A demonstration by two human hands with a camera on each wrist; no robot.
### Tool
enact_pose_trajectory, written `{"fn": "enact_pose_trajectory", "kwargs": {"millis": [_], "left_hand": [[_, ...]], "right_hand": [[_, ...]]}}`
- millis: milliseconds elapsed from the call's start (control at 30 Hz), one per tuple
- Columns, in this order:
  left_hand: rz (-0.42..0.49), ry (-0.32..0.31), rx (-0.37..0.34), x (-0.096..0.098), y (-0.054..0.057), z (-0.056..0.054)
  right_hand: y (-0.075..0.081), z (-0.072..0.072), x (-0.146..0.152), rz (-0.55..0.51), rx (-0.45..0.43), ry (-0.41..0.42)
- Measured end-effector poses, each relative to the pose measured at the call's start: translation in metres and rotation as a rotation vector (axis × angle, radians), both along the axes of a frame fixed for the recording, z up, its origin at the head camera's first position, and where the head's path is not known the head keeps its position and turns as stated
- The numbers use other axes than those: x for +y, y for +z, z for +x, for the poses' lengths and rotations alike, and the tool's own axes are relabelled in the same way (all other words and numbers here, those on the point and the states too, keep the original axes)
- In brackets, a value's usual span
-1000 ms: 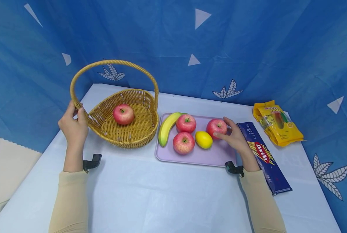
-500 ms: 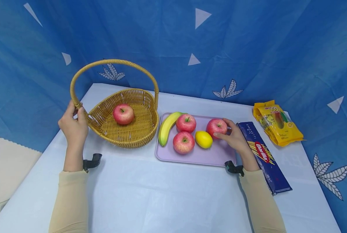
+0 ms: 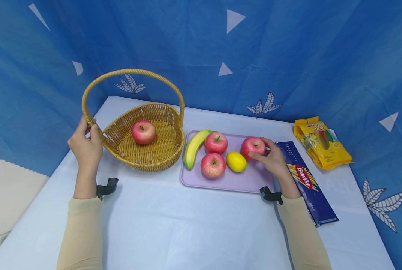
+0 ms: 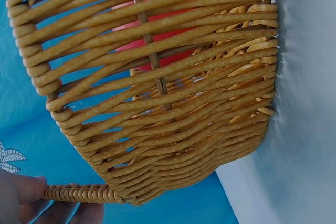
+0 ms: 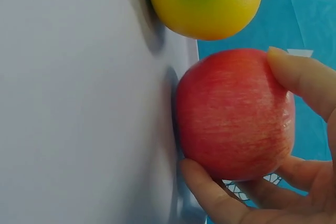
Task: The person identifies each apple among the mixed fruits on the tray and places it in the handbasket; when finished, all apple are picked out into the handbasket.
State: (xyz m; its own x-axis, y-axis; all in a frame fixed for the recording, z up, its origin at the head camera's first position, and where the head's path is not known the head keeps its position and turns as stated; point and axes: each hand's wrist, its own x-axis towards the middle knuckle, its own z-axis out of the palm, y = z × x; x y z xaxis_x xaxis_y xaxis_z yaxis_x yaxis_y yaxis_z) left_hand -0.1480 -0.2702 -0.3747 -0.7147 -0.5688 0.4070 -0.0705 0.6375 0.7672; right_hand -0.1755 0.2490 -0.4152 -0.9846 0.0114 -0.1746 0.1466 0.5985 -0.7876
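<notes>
My left hand grips the lower left end of the wicker basket's handle, thumb and fingers round it. The basket stands on the table with one red apple inside. On the lilac tray, my right hand holds a red apple between thumb and fingers at its right side. The right wrist view has this apple close to the tray surface, beside a yellow lemon. Two more apples, one of them the front apple, and a banana lie on the tray's left half.
A blue spaghetti box lies right of the tray, close by my right forearm. Farther right is a yellow snack bag. A blue patterned curtain hangs behind the white table.
The apple at my right hand has shifted slightly to the right and turned a little, and my fingers have closed in around it. My left hand and the basket have stayed in place.
</notes>
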Motion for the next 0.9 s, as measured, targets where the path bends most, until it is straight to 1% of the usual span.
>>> {"fn": "enact_pose_trajectory", "kwargs": {"millis": [133, 267, 400, 600, 700, 800, 900], "left_hand": [[0.0, -0.001, 0.001, 0.0, 0.0, 0.0], [0.004, 0.006, -0.006, 0.0, -0.001, -0.001], [0.007, 0.007, -0.011, 0.0, 0.0, -0.001], [0.004, 0.002, -0.009, -0.001, 0.0, -0.001], [0.008, 0.004, -0.011, -0.002, 0.0, -0.001], [0.011, 0.007, -0.016, -0.002, 0.0, -0.002], [0.011, 0.008, -0.02, -0.001, 0.0, -0.002]], "right_hand": [[0.004, 0.001, 0.0, -0.012, 0.016, -0.038], [0.014, 0.004, -0.003, -0.035, 0.037, -0.081], [0.023, 0.008, -0.006, -0.046, 0.081, -0.094], [0.036, 0.017, -0.014, -0.067, 0.17, -0.092], [0.045, 0.023, -0.021, -0.098, 0.196, -0.088], [0.055, 0.03, -0.031, -0.132, 0.226, -0.061], [0.063, 0.035, -0.041, -0.163, 0.254, -0.008]]}}
